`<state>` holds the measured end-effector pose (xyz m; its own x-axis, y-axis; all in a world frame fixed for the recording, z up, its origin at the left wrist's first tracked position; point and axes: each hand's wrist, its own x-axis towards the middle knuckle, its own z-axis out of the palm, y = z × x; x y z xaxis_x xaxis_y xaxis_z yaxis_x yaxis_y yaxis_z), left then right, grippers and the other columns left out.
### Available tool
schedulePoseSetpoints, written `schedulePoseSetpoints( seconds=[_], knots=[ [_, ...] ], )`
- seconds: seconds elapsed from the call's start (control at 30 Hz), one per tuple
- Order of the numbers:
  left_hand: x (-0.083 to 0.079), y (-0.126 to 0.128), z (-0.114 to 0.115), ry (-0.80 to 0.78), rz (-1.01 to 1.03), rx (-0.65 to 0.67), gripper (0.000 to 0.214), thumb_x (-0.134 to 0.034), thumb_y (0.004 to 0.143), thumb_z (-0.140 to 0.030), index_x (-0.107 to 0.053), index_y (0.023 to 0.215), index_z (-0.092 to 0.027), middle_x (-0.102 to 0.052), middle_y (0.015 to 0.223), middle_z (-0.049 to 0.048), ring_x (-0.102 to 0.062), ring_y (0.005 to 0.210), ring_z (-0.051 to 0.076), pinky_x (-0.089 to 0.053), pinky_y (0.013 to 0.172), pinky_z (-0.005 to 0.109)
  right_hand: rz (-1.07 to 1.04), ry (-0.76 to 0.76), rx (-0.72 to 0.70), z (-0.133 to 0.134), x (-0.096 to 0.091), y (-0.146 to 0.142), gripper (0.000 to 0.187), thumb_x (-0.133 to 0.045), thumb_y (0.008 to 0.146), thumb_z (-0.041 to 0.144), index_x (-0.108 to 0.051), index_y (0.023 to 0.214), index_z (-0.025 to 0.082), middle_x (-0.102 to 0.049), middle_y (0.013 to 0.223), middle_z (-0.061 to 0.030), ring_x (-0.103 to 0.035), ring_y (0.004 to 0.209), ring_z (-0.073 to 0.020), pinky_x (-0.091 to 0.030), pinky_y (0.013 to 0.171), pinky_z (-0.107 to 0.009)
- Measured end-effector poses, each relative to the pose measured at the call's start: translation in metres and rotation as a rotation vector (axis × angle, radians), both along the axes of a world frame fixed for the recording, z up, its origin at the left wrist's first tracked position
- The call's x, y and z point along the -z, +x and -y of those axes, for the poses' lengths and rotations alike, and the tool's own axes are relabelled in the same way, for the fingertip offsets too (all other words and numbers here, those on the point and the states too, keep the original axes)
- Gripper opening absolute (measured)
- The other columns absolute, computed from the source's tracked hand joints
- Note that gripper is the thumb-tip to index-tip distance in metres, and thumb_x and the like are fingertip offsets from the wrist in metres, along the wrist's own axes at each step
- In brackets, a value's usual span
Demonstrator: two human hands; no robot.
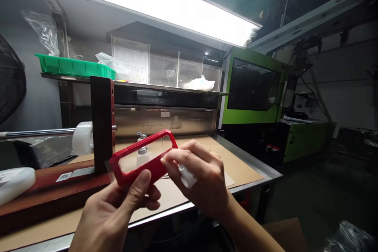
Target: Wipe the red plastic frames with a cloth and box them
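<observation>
A red plastic frame (158, 167) with a long opening is held up, tilted, over the front of the bench. My left hand (109, 212) grips its lower left part, thumb on the near face and fingers behind. At the right end, the bent fingers of my right hand (203, 169) touch the frame. A soft white wad (187, 177), cloth or tissue, is tucked in that right hand. Seen through and above the frame's opening are two small metal-capped bottles (143, 158) standing on the bench.
The bench (245, 169) is topped with brown board and edged in metal. Left of my hands stands a dark red wooden stand (102, 126) with rolls of film or tape (82, 138). A shelf above holds a green tray (76, 67). A green machine (251, 114) stands at right.
</observation>
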<state>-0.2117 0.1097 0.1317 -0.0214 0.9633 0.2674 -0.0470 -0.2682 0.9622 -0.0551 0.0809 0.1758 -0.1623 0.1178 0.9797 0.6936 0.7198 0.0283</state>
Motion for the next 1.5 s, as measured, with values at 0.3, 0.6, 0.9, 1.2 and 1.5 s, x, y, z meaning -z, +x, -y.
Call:
schedulePoseSetpoints(
  seconds=[0.3, 0.6, 0.9, 1.2, 1.5],
  knots=[
    [-0.029, 0.010, 0.002, -0.012, 0.221, 0.409, 0.036, -0.070, 0.068, -0.051, -0.072, 0.095, -0.027, -0.074, 0.100, 0.0013, -0.067, 0.095, 0.025, -0.056, 0.085, 0.031, 0.142, -0.045, 0.075, 0.004, 0.000, -0.001, 0.008, -0.058, 0.086, 0.016, -0.065, 0.083, 0.018, -0.063, 0.070, 0.0008, -0.053, 0.059, -0.0086, -0.039, 0.054, -0.023],
    [-0.049, 0.008, -0.002, 0.045, 0.307, 0.394, 0.035, -0.074, 0.068, -0.042, -0.070, 0.099, -0.026, -0.076, 0.094, 0.0001, -0.068, 0.091, 0.019, -0.056, 0.074, 0.019, 0.234, -0.036, 0.071, 0.002, -0.011, -0.002, 0.023, -0.050, 0.085, 0.009, -0.067, 0.098, 0.018, -0.066, 0.076, -0.0026, -0.058, 0.062, -0.0111, -0.044, 0.057, -0.024],
    [-0.120, 0.003, -0.008, 0.312, 0.300, 0.401, 0.031, -0.073, 0.071, -0.036, -0.070, 0.093, -0.014, -0.077, 0.079, 0.0073, -0.072, 0.075, 0.017, -0.055, 0.066, 0.013, -0.435, -0.235, -0.397, -0.001, -0.088, 0.021, 0.021, -0.063, 0.083, 0.041, -0.069, 0.088, 0.022, -0.045, 0.057, 0.0051, -0.035, 0.045, -0.0060, -0.028, 0.041, -0.022],
    [-0.160, 0.009, 0.033, 0.538, 0.333, 0.547, 0.014, -0.071, 0.073, -0.018, -0.072, 0.084, -0.009, -0.077, 0.079, 0.0089, -0.072, 0.071, 0.022, -0.060, 0.069, 0.025, -0.361, -0.502, -0.802, 0.006, -0.135, 0.018, 0.041, -0.062, 0.080, 0.048, -0.047, 0.057, 0.019, -0.038, 0.050, 0.0081, -0.023, 0.036, -0.0021, -0.014, 0.034, -0.022],
    [-0.155, 0.003, 0.016, 0.437, 0.207, 0.500, 0.036, -0.078, 0.062, -0.041, -0.074, 0.085, -0.013, -0.076, 0.075, 0.0094, -0.072, 0.071, 0.021, -0.058, 0.062, 0.019, -0.360, -0.527, -0.947, 0.007, -0.136, 0.019, 0.034, -0.066, 0.078, 0.045, -0.052, 0.062, 0.018, -0.041, 0.050, 0.0095, -0.023, 0.035, -0.0010, -0.015, 0.032, -0.020]
  ],
)
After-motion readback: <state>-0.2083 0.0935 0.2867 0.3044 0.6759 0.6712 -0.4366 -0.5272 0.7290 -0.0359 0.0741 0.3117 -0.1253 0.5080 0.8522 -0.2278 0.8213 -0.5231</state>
